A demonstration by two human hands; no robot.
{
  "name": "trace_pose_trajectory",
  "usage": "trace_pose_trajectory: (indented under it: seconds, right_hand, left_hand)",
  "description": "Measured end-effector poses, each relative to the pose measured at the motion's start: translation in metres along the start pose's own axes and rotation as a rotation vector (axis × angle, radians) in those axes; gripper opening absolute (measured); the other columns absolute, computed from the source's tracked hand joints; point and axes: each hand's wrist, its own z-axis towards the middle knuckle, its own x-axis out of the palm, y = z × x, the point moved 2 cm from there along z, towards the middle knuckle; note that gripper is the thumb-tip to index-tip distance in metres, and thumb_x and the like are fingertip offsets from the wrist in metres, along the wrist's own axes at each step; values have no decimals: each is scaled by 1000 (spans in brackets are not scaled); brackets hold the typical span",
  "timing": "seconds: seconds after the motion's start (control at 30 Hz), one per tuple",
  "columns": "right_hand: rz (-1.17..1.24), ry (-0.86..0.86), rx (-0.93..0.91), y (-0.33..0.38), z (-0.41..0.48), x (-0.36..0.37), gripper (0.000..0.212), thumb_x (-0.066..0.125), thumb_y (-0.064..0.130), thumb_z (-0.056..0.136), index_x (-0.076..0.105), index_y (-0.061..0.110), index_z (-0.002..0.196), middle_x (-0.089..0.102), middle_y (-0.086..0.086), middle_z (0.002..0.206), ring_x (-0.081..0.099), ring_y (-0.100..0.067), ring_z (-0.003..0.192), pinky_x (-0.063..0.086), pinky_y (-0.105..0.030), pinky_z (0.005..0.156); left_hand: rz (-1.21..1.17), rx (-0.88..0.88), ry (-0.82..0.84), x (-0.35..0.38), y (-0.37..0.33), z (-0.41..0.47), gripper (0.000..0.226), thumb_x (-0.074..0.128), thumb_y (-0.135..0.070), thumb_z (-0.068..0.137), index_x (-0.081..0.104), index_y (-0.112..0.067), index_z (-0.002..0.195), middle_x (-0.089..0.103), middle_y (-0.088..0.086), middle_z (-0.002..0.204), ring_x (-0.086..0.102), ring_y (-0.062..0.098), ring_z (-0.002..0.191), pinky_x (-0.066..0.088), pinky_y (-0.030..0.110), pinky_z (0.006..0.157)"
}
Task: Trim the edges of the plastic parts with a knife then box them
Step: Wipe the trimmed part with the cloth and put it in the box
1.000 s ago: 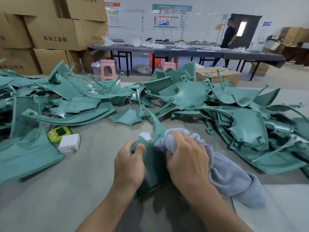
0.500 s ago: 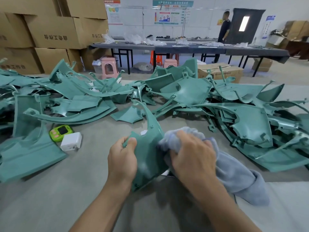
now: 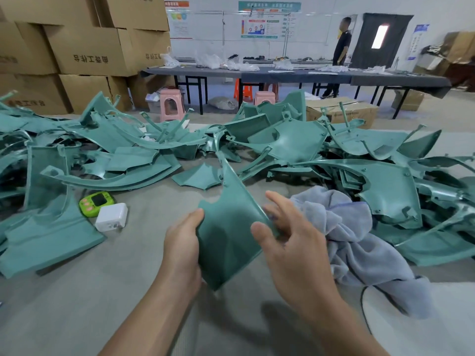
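The right hand (image 3: 290, 242) has let go of the grey cloth (image 3: 354, 240), which now lies slumped on the table (image 3: 77, 304) at centre right. Its fingers are spread and relaxed, thumb laid over the right edge of the plastic part (image 3: 228, 227). The fingers behind that edge are partly hidden, so no pinch is confirmed. The left hand (image 3: 182, 242) still grips the left edge, holding the part up at frame centre. It's a smooth teal panel, tapering upward, notched at its upper left corner. Beyond, a pile of teal parts (image 3: 295, 142) sprawls across the table.
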Motion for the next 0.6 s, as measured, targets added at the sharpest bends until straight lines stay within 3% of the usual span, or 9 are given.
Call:
trace_pose_trajectory:
  seconds: [0.1, 0.17, 0.23, 0.33, 0.37, 0.43, 0.47, 0.53, 0.6]
  right_hand:
    - [351, 130, 139, -7, 7, 4, 23, 69, 21, 94, 75, 40, 107, 79, 8, 95, 74, -11, 90, 59, -37, 82]
    - [639, 107, 270, -8, 9, 4, 29, 60, 10, 101, 80, 30, 92, 80, -4, 91, 76, -19, 83, 61, -35, 69]
    - [834, 100, 402, -8, 9, 4, 33, 51, 14, 105, 80, 14, 90, 79, -14, 95, 76, -26, 84, 62, -38, 65]
    - [878, 75, 505, -15, 10, 6, 39, 49, 23, 107, 78, 6, 87, 79, -11, 94, 75, -27, 85, 62, -38, 68]
    - [693, 32, 445, -20, 10, 4, 34, 53, 26, 106, 79, 12, 89, 80, -1, 91, 74, -19, 84, 60, -29, 71]
    - [135, -111, 194, -21, 10, -6, 19, 65, 34, 97, 73, 30, 115, 74, 19, 96, 66, 0, 91, 51, -17, 82]
    - [-40, -119, 108, -18, 8, -7, 38, 69, 38, 92, 64, 36, 130, 69, 24, 105, 61, 7, 99, 46, -16, 89]
    - [268, 76, 106, -10, 7, 1, 63, 71, 43, 85, 51, 38, 144, 66, 23, 123, 58, 8, 118, 45, -22, 102]
    - [683, 275, 168, -7, 2, 17, 52, 73, 34, 83, 59, 31, 134, 72, 11, 120, 65, -6, 119, 52, -28, 100]
  left_hand:
    - [-43, 110, 257, 5, -5, -5, 26, 75, -12, 77, 75, -3, 102, 76, 19, 103, 74, 32, 87, 61, 34, 68]
    - [-39, 116, 445, 7, -7, -8, 47, 72, -1, 67, 71, 0, 114, 74, 23, 112, 73, 36, 96, 61, 37, 73]
    - [24, 97, 556, 7, -5, -10, 55, 65, 4, 65, 69, 0, 121, 72, 24, 118, 72, 39, 103, 61, 40, 78]
    - [39, 51, 589, 7, -3, -12, 51, 61, 6, 65, 75, -5, 112, 72, 23, 118, 71, 40, 104, 62, 41, 81]
    - [33, 62, 593, 8, -2, -13, 49, 60, 5, 66, 76, -7, 110, 73, 21, 117, 72, 39, 105, 62, 41, 82]
    - [87, 200, 519, 11, -3, -14, 47, 60, 6, 70, 80, -15, 106, 76, 15, 114, 73, 34, 105, 61, 37, 83]
    - [167, 335, 434, 10, -4, -15, 48, 60, 9, 74, 81, -22, 103, 78, 8, 110, 74, 27, 103, 60, 32, 83]
    - [458, 645, 275, 9, -5, -21, 57, 58, 12, 83, 80, -36, 105, 78, -10, 104, 74, 10, 98, 57, 23, 82]
    - [751, 826, 297, 11, 0, -28, 56, 65, 3, 85, 72, -39, 122, 75, -21, 111, 70, 1, 103, 56, 24, 89]
